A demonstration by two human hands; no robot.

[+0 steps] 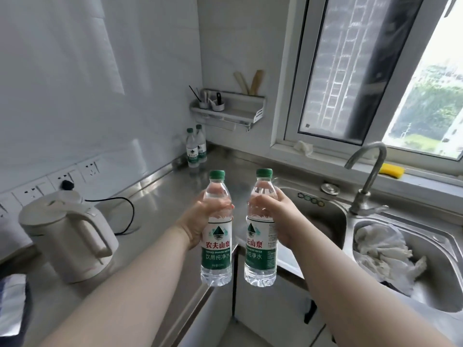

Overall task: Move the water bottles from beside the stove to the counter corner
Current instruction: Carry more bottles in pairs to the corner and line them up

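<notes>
My left hand grips a clear water bottle with a green cap and a green and white label. A second, matching water bottle is gripped by my right hand. Both bottles are upright and held in the air over the front edge of the steel counter, side by side and a little apart. Far back in the counter corner stand two more water bottles, touching each other, under a wall shelf.
A white electric kettle stands at the left, its black cord running to wall sockets. At the right are a steel sink holding a white cloth and a tap. A wall shelf holds utensils. A yellow sponge lies on the window sill.
</notes>
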